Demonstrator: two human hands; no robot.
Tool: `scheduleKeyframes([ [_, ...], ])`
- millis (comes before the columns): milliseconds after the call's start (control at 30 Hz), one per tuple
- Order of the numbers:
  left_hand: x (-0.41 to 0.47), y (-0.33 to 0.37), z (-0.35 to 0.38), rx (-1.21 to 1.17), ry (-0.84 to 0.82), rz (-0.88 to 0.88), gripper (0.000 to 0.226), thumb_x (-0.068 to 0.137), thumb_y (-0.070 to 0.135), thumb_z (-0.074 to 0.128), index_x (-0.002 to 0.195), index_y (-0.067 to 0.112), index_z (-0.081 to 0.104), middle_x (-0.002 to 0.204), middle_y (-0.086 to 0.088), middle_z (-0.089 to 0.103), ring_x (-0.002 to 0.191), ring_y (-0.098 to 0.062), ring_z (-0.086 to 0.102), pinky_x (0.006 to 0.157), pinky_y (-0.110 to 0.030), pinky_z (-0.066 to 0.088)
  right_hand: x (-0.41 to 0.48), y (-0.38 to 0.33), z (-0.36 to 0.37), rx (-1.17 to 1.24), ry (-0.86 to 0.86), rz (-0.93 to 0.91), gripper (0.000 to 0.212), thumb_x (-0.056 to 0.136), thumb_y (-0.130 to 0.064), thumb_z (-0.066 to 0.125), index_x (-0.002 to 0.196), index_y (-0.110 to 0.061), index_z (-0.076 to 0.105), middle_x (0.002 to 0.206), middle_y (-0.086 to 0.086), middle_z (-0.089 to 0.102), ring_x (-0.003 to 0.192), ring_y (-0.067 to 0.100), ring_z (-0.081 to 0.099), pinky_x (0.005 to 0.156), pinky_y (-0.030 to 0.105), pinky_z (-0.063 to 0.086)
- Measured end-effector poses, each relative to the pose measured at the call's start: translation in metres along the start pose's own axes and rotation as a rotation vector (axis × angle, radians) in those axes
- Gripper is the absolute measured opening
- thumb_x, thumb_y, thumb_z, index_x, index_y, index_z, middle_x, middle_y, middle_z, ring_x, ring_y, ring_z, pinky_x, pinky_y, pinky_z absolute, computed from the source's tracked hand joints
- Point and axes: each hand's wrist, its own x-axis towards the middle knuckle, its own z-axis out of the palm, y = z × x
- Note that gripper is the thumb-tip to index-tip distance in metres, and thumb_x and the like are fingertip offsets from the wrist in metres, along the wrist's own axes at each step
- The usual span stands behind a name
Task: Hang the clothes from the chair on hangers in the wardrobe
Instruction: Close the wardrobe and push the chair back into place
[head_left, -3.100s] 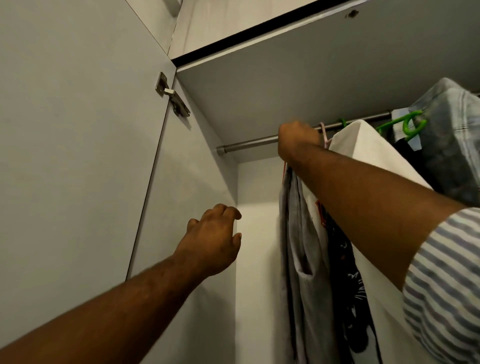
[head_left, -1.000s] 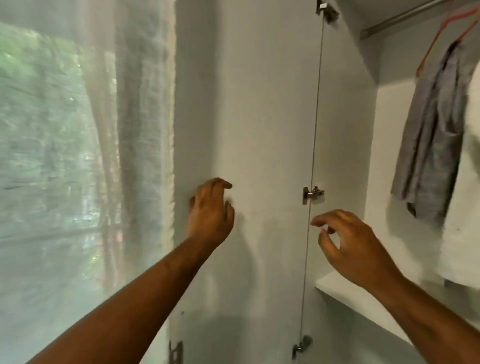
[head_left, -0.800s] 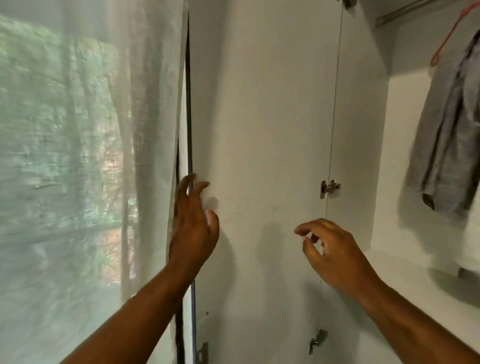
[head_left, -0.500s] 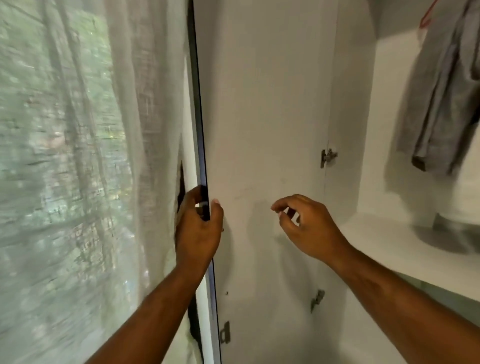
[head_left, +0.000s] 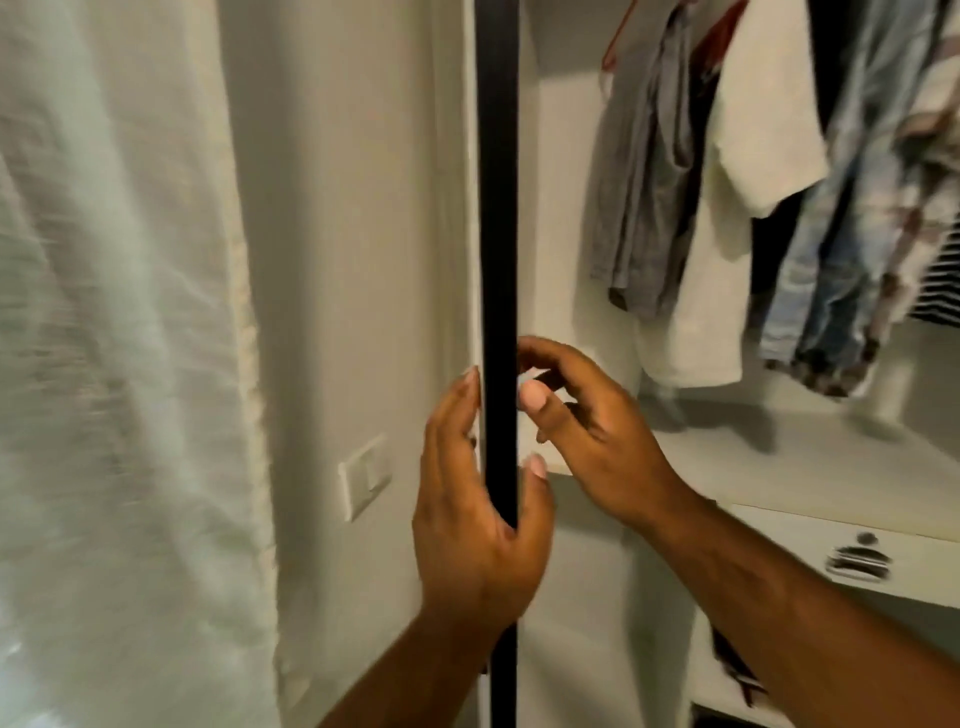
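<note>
Item: left hand (head_left: 478, 525), gripping the dark front edge of the wardrobe door (head_left: 498, 208); its fingers are lying along the far side of the edge and its thumb is pressing the near side, so the edge is running up through the grip. Item: right hand (head_left: 597, 441), hovering just to the right of the left hand and close beside the same door edge, fingers loosely curled, holding nothing; whether its thumb tip is touching the edge cannot be told. Item: hung clothes, all sitting above and to the right of both hands, well apart from them: a grey garment (head_left: 639, 182) hanging nearest the hands under an orange hanger (head_left: 615, 41), a white shirt (head_left: 758, 104) hanging beside it, and a denim garment (head_left: 831, 234) hanging farther right. Item: shelf (head_left: 779, 467), running rightward behind the right hand, below the clothes. Item: drawer handle (head_left: 857, 558), sitting right of the right forearm. Item: wall switch (head_left: 365, 475), lying just left of the left hand. Item: curtain (head_left: 104, 312), hanging farther left, blurred.
</note>
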Motion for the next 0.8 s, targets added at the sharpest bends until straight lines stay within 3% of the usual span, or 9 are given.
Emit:
scheduleKeyframes([
  [100, -0.011, 0.018, 0.039, 0.007, -0.101, 0.091, 0.074, 0.097, 0.034, 0.054, 0.16, 0.018, 0.02, 0.166, 0.007, 0.023, 0.151, -0.013, 0.026, 0.119, -0.04, 0.035, -0.01, 0.0, -0.031, 0.07, 0.121, -0.029, 0.057, 0.093, -0.068, 0.047, 0.14, -0.036, 0.05, 0.133, -0.015, 0.061, 0.122, 0.011, 0.06, 0.092, 0.023, 0.051],
  [167, -0.019, 0.025, 0.066, -0.061, -0.186, 0.128, 0.071, 0.1, 0.035, 0.047, 0.16, 0.014, 0.016, 0.168, 0.006, 0.015, 0.154, -0.013, 0.018, 0.123, -0.039, 0.027, -0.015, 0.003, -0.052, 0.009, 0.197, -0.008, 0.062, 0.094, -0.064, 0.052, 0.143, -0.027, 0.05, 0.136, -0.01, 0.061, 0.125, 0.009, 0.059, 0.1, 0.027, 0.049],
  [267, -0.025, 0.026, 0.109, -0.229, -0.319, 0.113, 0.07, 0.103, 0.029, 0.05, 0.161, 0.018, 0.012, 0.169, 0.009, 0.009, 0.156, -0.014, 0.011, 0.124, -0.04, 0.024, -0.018, 0.016, -0.082, -0.099, 0.317, 0.046, 0.029, 0.099, -0.031, 0.062, 0.127, -0.028, 0.055, 0.11, -0.009, 0.069, 0.103, -0.002, 0.065, 0.088, 0.016, 0.051],
  [367, -0.036, 0.021, 0.155, -0.289, -0.352, 0.038, 0.067, 0.101, 0.03, 0.06, 0.157, 0.026, 0.023, 0.165, 0.012, 0.017, 0.152, -0.007, 0.02, 0.117, -0.015, 0.028, -0.021, 0.04, -0.121, -0.198, 0.413, 0.09, 0.016, 0.098, -0.032, 0.059, 0.109, -0.041, 0.051, 0.096, -0.021, 0.062, 0.09, -0.015, 0.061, 0.078, 0.003, 0.044],
  [433, -0.042, 0.016, 0.184, -0.271, -0.302, -0.106, 0.057, 0.093, 0.04, 0.065, 0.142, 0.036, 0.037, 0.148, 0.017, 0.039, 0.134, -0.003, 0.043, 0.105, -0.014, 0.043, -0.02, 0.063, -0.15, -0.237, 0.446, 0.13, 0.017, 0.094, -0.044, 0.054, 0.11, -0.044, 0.049, 0.101, -0.028, 0.059, 0.094, -0.022, 0.058, 0.08, 0.001, 0.042],
  [500, -0.042, 0.013, 0.216, -0.293, -0.388, -0.303, 0.035, 0.09, 0.051, 0.061, 0.121, 0.043, 0.048, 0.116, 0.022, 0.059, 0.108, 0.0, 0.059, 0.093, -0.02, 0.055, -0.016, 0.091, -0.178, -0.259, 0.464, 0.164, 0.03, 0.093, -0.05, 0.052, 0.122, -0.042, 0.047, 0.111, -0.035, 0.055, 0.102, -0.027, 0.053, 0.086, -0.001, 0.041],
  [600, -0.039, 0.005, 0.263, -0.461, -0.605, -0.491, 0.028, 0.092, 0.049, 0.051, 0.1, 0.025, 0.064, 0.079, 0.006, 0.071, 0.077, -0.014, 0.069, 0.079, -0.035, 0.061, -0.005, 0.13, -0.212, -0.286, 0.487, 0.168, 0.039, 0.095, -0.048, 0.052, 0.129, -0.03, 0.051, 0.114, -0.034, 0.056, 0.105, -0.024, 0.054, 0.089, 0.003, 0.042],
  [700, -0.034, -0.004, 0.309, -0.461, -0.639, -0.545, 0.032, 0.097, 0.045, 0.048, 0.091, 0.018, 0.064, 0.07, -0.003, 0.067, 0.065, -0.017, 0.065, 0.067, -0.034, 0.06, 0.01, 0.171, -0.242, -0.328, 0.51, 0.161, 0.031, 0.096, -0.05, 0.052, 0.118, -0.028, 0.057, 0.106, -0.026, 0.064, 0.101, -0.014, 0.061, 0.087, 0.013, 0.049],
  [800, -0.023, -0.014, 0.352, -0.397, -0.617, -0.559, 0.032, 0.099, 0.044, 0.049, 0.09, 0.017, 0.063, 0.072, -0.012, 0.063, 0.062, -0.017, 0.061, 0.06, -0.029, 0.057, 0.026, 0.205, -0.267, -0.406, 0.507, 0.186, 0.049, 0.094, -0.059, 0.047, 0.113, -0.017, 0.063, 0.098, -0.005, 0.071, 0.09, 0.006, 0.066, 0.082, 0.033, 0.058],
])
